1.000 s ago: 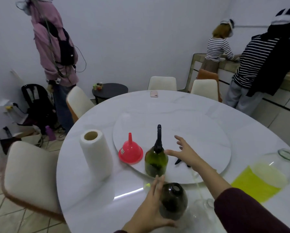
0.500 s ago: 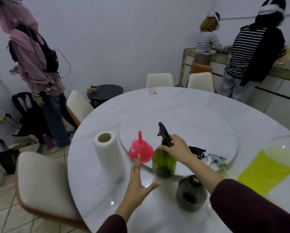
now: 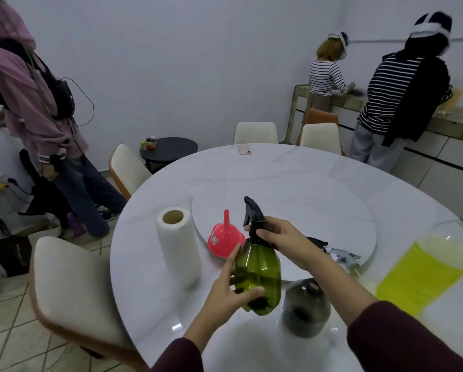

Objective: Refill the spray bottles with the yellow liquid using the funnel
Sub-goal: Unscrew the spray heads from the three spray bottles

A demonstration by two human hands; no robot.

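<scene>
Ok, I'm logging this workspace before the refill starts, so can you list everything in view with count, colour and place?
green spray bottle: one, green with black sprayer, held near table front
dark bottle: one, smoky grey, uncapped, right of the green one
funnel: one, red, upside down, on turntable edge
paper towel roll: one, white, upright, left of funnel
loose sprayer head: one, black and grey, lying on turntable
jug of yellow liquid: one, clear, right edge
phone: one, pink, far side of table
table: one, white marble, round
chairs: several, cream, around table
other people: three, standing in background
left hand: grips bottle body
right hand: grips sprayer neck
</scene>
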